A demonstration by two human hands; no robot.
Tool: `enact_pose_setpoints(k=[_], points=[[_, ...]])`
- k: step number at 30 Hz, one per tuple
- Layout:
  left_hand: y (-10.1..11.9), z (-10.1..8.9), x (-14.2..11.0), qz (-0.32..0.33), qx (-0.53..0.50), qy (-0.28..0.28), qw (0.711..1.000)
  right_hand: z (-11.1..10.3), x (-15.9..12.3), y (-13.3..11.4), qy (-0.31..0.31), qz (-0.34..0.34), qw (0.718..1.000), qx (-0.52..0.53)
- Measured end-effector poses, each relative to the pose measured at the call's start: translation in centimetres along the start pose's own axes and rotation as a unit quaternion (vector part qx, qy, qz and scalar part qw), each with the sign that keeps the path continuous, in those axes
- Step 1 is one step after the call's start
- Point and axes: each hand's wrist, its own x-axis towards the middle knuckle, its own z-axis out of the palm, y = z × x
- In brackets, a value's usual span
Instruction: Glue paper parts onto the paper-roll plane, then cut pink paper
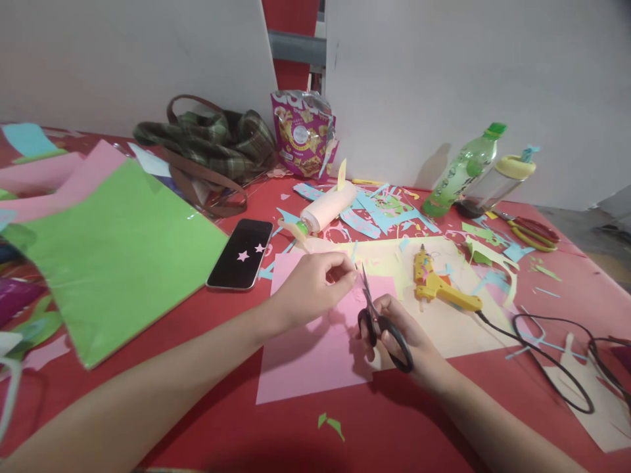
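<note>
My right hand (pixel 394 328) grips a pair of black-handled scissors (pixel 373 315), their blades pointing up and away from me. Close to the blade tips, my left hand (pixel 318 282) is closed in a pinch on a tiny pink piece of paper (pixel 356 270). Beneath both hands lies a pink paper sheet (pixel 296 368), partly over a cream sheet (pixel 453 335). Two small pink paper stars (pixel 243 255) rest on a dark phone (pixel 240 259) left of my left hand. A yellow glue gun (pixel 444 289) lies on the cream sheet, right of the scissors.
A green sheet stack (pixel 118 256) covers the left side. Paper scraps (pixel 384 213) and a white paper-wrapped bottle (pixel 329 207) lie beyond my hands. A snack bag (pixel 303 135), plaid bag (pixel 211 141) and green bottle (pixel 463 171) stand behind. The glue gun's black cord (pixel 552 358) loops at right.
</note>
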Motion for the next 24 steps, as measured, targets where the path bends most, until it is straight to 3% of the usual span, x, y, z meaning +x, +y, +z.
enact_pose_setpoints(k=[24], points=[[-0.47,0.25,-0.10,-0.007,-0.030,-0.001,1.000,-0.03,0.05,0.07,0.013,-0.005,1.000,0.002]])
